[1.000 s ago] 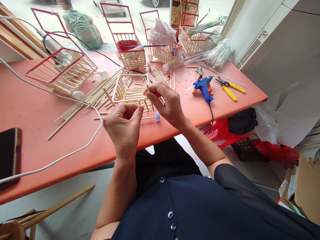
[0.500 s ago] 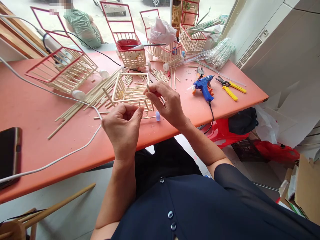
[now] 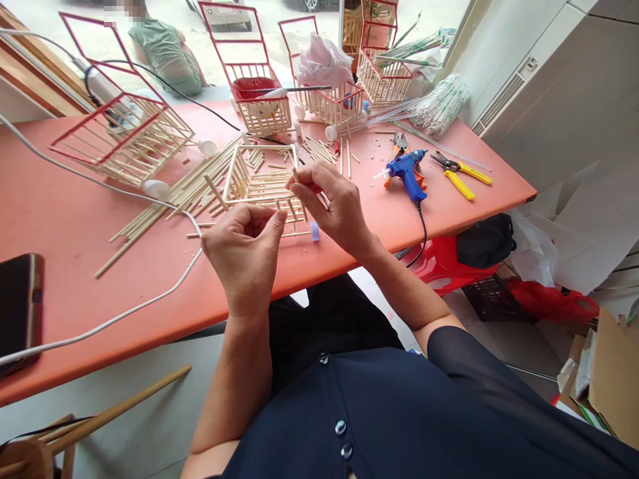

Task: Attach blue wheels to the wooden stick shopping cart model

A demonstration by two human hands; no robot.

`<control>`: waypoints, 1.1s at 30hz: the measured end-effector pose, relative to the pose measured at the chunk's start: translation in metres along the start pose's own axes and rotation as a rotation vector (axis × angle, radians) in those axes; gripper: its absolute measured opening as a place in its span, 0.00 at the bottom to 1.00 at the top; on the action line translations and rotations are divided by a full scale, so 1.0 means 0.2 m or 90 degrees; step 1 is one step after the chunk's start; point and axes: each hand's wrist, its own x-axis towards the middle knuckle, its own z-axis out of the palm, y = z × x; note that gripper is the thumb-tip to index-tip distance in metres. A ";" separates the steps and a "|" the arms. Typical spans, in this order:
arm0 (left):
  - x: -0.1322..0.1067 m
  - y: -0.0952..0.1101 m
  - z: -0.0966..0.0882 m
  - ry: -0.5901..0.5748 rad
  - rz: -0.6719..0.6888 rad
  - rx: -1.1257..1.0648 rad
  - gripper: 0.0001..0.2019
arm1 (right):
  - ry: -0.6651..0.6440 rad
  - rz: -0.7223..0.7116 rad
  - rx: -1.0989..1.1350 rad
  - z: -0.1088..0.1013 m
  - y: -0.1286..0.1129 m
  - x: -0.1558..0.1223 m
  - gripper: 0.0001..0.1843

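My right hand [image 3: 332, 206] pinches a short wooden stick [image 3: 295, 175] upright between thumb and fingers, just above a half-built stick frame [image 3: 259, 183] lying on the orange table [image 3: 74, 219]. My left hand [image 3: 244, 256] is curled closed near the table's front edge, fingertips pressed to the thumb; what it holds is hidden. A small pale blue cap [image 3: 314, 231] lies on the table between the two hands.
Loose sticks [image 3: 164, 203] spread left of the frame. Finished red-and-wood carts [image 3: 122, 136] stand along the back. A blue glue gun [image 3: 405, 174] and yellow-handled pliers [image 3: 459, 178] lie right. A phone [image 3: 17, 309] and white cable [image 3: 124, 313] lie left. Another person sits beyond the table.
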 end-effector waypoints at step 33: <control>0.01 -0.06 0.02 0.014 0.026 -0.047 0.02 | 0.002 0.004 0.014 0.00 0.01 0.00 0.14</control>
